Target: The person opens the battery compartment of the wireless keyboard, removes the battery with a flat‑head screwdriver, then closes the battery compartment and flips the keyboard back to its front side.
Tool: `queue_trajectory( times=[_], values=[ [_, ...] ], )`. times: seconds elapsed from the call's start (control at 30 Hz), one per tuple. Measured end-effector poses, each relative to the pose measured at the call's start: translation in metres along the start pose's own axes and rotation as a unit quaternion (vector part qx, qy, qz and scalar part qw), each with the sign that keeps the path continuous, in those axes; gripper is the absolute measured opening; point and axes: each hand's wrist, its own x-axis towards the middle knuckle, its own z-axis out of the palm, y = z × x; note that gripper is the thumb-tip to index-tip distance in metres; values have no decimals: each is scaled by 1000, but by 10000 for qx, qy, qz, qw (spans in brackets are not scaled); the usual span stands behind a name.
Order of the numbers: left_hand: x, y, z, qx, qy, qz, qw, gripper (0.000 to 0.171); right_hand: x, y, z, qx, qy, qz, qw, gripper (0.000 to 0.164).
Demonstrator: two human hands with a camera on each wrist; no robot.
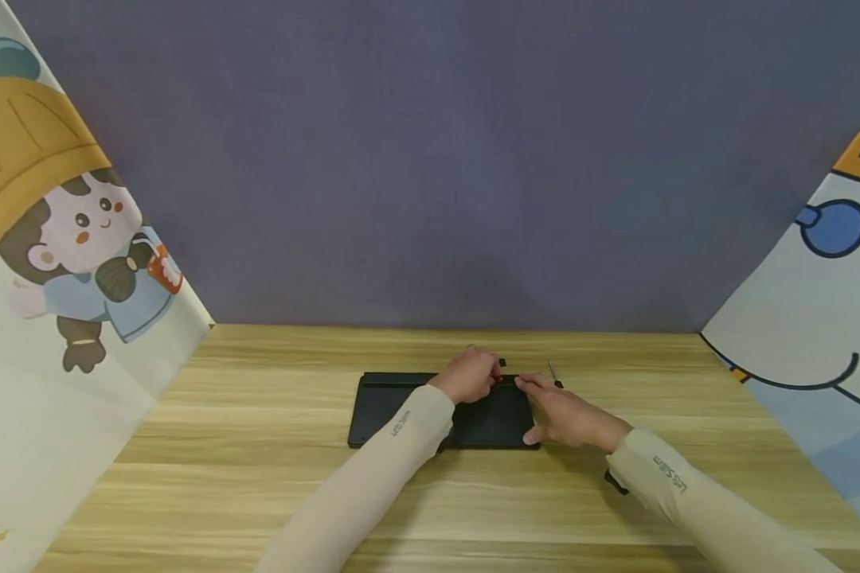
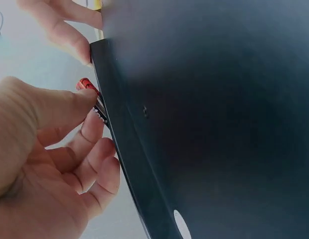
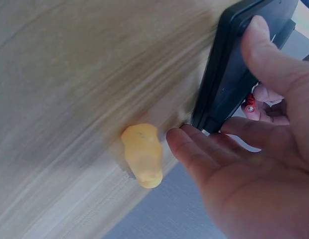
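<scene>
Battery (image 2: pixel 87 84) in left grip (image 1: pixel 467 374), dark side in left-wrist view only

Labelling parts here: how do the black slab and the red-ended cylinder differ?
Size: the black slab is far bigger than the red-ended cylinder.
Shape: the slab is broad and flat, the cylinder slim and round.
Hold: the right hand spans the slab's end; the left hand pinches the cylinder.
Shared: both are touched by a hand.
</scene>
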Motion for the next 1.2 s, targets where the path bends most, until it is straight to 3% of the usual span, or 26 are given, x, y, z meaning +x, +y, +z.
queue_trajectory(
  times=[0.2,0.37,0.57,0.7,0.9,1.2],
  values=[
    [-2,2,-2,-55,69,-9,10000,11,1,2,2,-4,18,-28,10000,87],
    [-5,0,-5,-488,330,130,9982,13,1,1,2,-30,31,-70,10000,87],
    [-11,-10,-14,-1096,349,105,9933,11,2,0,1,-23,-20,12,10000,88],
    [-18,-24,-22,-1260,430,156,9910,12,2,-1,2,-27,-37,97,9999,89],
    [-31,-57,-35,-1308,818,127,9879,12,3,-1,2,24,-107,176,9998,90],
    [-51,-103,-42,-1067,1220,-457,9857,4,1,1,3,28,-96,117,9999,89]
  ],
)
